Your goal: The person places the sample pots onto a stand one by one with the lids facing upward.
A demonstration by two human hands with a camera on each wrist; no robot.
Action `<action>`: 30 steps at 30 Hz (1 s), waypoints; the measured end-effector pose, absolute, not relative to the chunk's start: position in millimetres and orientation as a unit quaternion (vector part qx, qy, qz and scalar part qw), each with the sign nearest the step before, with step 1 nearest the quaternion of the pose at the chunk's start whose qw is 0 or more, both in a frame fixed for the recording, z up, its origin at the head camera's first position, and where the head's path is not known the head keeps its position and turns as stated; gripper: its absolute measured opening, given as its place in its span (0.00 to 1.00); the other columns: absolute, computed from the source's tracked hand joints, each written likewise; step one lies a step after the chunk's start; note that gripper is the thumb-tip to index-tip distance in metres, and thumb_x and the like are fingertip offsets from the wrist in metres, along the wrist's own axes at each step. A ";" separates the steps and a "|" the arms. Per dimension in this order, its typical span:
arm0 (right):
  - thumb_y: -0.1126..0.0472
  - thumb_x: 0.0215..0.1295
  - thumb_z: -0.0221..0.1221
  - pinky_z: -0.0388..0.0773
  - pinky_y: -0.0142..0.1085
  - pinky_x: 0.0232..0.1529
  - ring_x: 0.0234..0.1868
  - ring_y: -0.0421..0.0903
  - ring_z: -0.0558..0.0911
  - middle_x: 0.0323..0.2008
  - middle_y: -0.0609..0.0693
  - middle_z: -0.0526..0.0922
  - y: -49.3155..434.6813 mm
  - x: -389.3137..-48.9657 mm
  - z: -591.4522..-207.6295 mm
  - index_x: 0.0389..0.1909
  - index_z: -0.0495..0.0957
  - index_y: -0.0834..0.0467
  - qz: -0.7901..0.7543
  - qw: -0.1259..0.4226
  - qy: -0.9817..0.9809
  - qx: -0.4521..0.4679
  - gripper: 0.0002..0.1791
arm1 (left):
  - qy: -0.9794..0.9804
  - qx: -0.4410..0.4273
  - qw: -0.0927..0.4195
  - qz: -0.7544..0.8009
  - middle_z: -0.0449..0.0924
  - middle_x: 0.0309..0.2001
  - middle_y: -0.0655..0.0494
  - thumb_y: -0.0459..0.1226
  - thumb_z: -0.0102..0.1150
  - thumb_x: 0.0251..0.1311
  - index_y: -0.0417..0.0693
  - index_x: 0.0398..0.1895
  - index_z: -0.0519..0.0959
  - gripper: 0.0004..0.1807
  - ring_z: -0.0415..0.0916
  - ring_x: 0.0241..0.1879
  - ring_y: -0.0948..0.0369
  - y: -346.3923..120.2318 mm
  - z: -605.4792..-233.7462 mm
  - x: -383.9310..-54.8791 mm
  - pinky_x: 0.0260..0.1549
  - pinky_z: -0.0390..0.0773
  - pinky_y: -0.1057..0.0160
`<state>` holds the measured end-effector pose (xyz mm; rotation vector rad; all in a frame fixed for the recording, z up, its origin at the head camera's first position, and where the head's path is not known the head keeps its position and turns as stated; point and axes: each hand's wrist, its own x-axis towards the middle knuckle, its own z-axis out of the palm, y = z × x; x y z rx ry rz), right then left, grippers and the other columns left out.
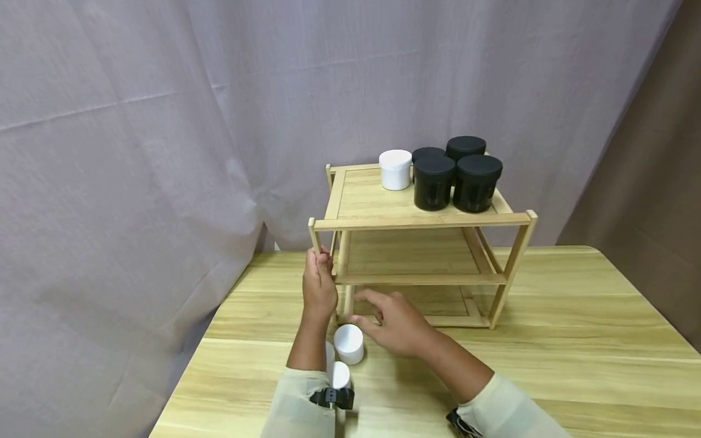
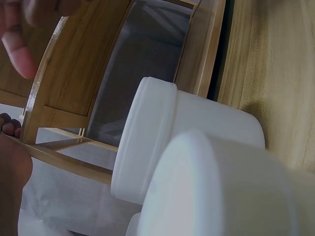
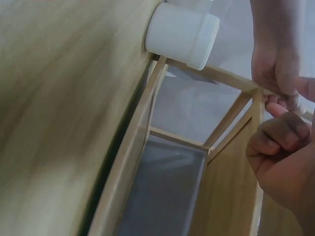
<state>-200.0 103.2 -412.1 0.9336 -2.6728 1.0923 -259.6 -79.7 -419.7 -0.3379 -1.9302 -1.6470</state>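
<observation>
Left hand grips wooden rack at front-left corner. Right hand empty, fingers loosely bent, near white jar.

"Can you read anything on the white jars?"
"No, nothing legible."
"The black jars, or the rack?"
"No readable label, brand or number there either."
"And the wrist views?"
"Same: no text or sign I can read."

The rack is seen as smooth wood, black jars at its one o'clock as glossy plastic, the curtain as matt cloth.
</observation>
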 end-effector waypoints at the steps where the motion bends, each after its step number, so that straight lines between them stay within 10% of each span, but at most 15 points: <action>1: 0.50 0.77 0.67 0.57 0.28 0.18 0.14 0.32 0.55 0.13 0.37 0.61 102.9 -201.1 -414.1 0.66 0.82 0.57 0.369 0.039 -0.878 0.303 0.23 | -0.722 -0.126 0.286 -0.617 0.67 0.33 0.42 0.58 0.32 0.82 0.31 0.54 0.68 0.34 0.63 0.31 0.64 -80.2 -419.8 -259.6 0.32 0.70 0.68; 30: 0.46 0.74 0.70 0.61 0.30 0.21 0.14 0.35 0.59 0.13 0.38 0.62 96.6 -214.7 -454.2 0.75 0.72 0.65 0.399 -0.069 -0.866 0.293 0.39 | -0.719 -0.121 0.287 -0.622 0.66 0.32 0.49 0.57 0.32 0.83 0.30 0.53 0.68 0.34 0.61 0.30 0.66 -78.8 -420.7 -260.3 0.32 0.66 0.70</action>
